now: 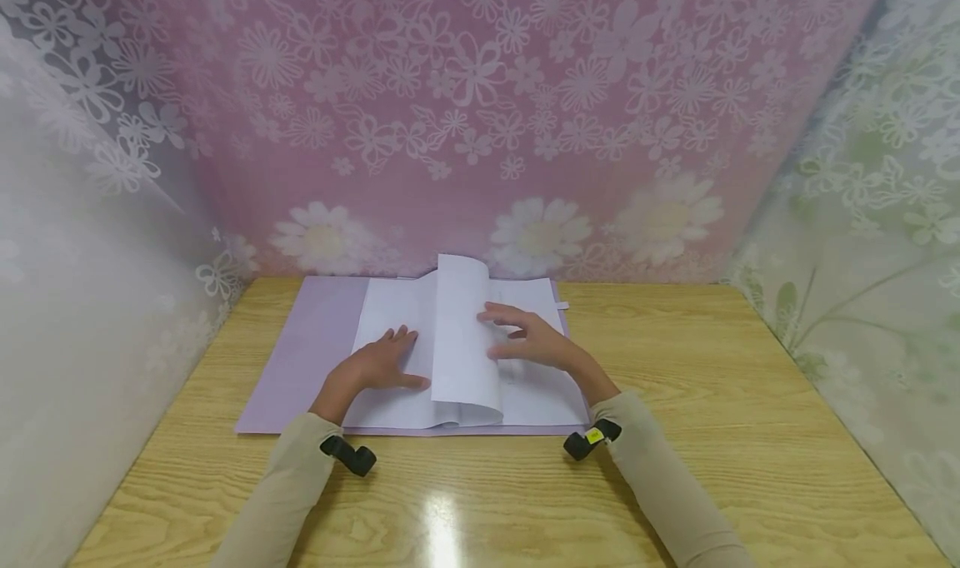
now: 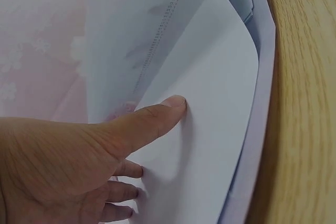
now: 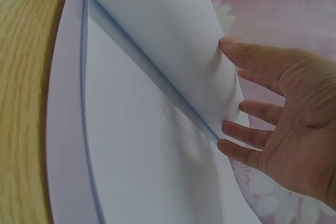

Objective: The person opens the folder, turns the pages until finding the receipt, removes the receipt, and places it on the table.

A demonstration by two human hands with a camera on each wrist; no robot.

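A lilac-covered folder (image 1: 309, 343) of white pages lies spread on the table. One white page (image 1: 463, 335) stands up in a curve near its middle. My left hand (image 1: 381, 362) rests on the left-hand pages, thumb and fingers spread; in the left wrist view its thumb (image 2: 157, 118) lies on white paper. On the other side, my right hand (image 1: 536, 340) has its fingers apart beside the raised page. The right wrist view shows the fingertips (image 3: 229, 41) touching or very near that page, without curling round it. Rows of small perforation-like marks or print show on a page (image 3: 181, 129).
The wooden table (image 1: 675, 368) extends around the folder. A pink flowered backdrop (image 1: 480, 135) rises right behind it, with pale flowered panels at left and right. A small white tab (image 1: 562, 306) sticks out at the folder's right edge. Black wrist cameras sit on both sleeves.
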